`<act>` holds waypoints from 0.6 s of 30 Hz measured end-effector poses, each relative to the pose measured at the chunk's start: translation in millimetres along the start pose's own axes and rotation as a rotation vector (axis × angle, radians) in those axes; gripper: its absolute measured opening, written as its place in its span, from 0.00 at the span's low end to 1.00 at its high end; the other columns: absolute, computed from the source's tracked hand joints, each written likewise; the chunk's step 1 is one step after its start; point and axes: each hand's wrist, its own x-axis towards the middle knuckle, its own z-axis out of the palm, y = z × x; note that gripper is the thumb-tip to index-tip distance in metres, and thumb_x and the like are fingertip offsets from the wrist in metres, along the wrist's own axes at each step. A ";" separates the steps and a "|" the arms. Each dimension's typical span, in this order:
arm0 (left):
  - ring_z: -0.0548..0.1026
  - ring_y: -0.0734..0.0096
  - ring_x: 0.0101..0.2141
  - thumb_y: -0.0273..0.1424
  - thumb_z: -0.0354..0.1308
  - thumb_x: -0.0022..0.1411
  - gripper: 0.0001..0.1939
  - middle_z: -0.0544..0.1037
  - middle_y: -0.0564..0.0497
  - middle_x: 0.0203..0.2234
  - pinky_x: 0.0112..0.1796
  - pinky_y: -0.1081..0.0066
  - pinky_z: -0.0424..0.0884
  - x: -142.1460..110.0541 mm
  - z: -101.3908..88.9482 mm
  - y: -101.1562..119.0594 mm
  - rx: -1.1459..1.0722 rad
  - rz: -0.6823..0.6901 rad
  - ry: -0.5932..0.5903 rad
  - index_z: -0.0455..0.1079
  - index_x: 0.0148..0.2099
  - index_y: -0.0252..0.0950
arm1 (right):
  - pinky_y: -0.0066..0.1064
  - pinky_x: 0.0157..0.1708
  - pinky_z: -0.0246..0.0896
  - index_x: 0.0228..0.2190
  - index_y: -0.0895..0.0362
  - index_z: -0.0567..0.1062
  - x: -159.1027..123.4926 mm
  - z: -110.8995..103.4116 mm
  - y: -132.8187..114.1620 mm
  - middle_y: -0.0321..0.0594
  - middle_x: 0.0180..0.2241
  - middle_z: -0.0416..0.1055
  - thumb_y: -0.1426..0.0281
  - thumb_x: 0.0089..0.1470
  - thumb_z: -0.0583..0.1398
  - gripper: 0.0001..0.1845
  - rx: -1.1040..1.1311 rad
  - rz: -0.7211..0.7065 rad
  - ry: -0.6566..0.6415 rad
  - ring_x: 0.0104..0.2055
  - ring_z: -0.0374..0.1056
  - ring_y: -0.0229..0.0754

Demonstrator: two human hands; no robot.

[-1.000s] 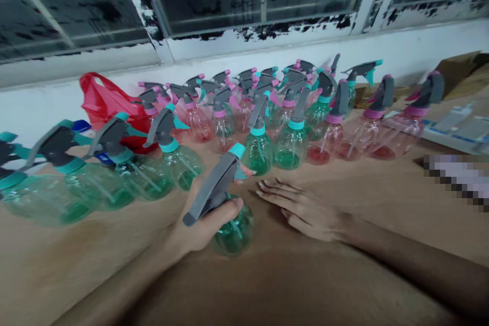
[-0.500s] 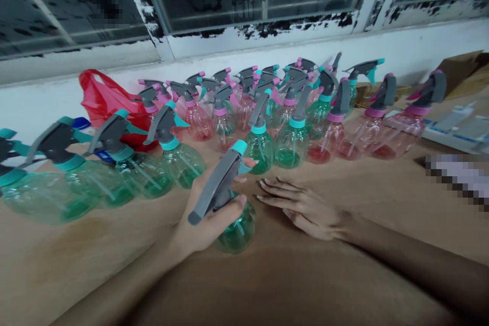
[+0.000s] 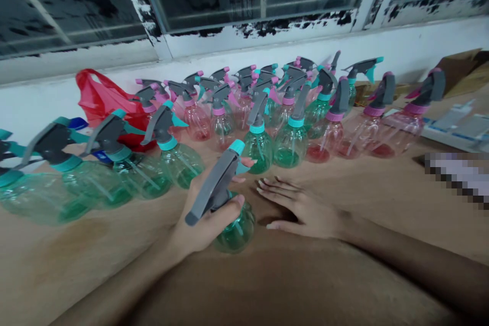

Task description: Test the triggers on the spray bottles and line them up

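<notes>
My left hand is wrapped around the neck of a green spray bottle, its thumb across the near side. The bottle stands on the table, with its grey trigger head and teal nozzle rising above my fingers. Its collar is mostly hidden by the hand. To the right of it, my right hand rests palm down on the brown tabletop, fingers stretched out and thumb apart, holding nothing. Just beyond my fingertips stand two more green spray bottles with teal collars.
Several green bottles line the left side. Pink bottles and green ones crowd the back, before a red plastic bag. At the right lie a cardboard box, a white and blue item and a blurred-out object.
My right thumb has spread away from the other fingers, toward the held bottle. My left hand keeps its grip on the spray bottle, nearly unmoved.
</notes>
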 end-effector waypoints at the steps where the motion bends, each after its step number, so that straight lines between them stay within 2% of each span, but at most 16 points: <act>1: 0.71 0.68 0.46 0.21 0.53 0.52 0.27 0.66 0.59 0.53 0.48 0.68 0.67 0.0 0.1 -0.5 -0.009 0.002 0.000 0.60 0.52 0.51 | 0.44 0.61 0.37 0.59 0.54 0.48 0.4 0.5 0.7 0.40 0.61 0.47 0.53 0.53 0.52 0.37 -0.002 -0.006 -0.005 0.62 0.43 0.44; 8: 0.73 0.68 0.42 0.21 0.53 0.52 0.27 0.68 0.58 0.51 0.45 0.68 0.69 0.0 -0.3 0.0 0.004 0.026 0.012 0.61 0.52 0.51 | 0.44 0.61 0.36 0.58 0.53 0.51 0.3 3.3 3.1 0.40 0.61 0.47 0.52 0.54 0.52 0.35 0.001 0.004 0.001 0.62 0.43 0.44; 18: 0.72 0.66 0.43 0.22 0.53 0.50 0.24 0.68 0.56 0.51 0.46 0.66 0.69 2.2 -1.4 5.4 0.042 0.006 0.000 0.63 0.49 0.47 | 0.44 0.61 0.38 0.58 0.52 0.52 1.3 1.3 3.2 0.39 0.61 0.48 0.53 0.55 0.52 0.33 0.019 0.003 -0.004 0.62 0.44 0.43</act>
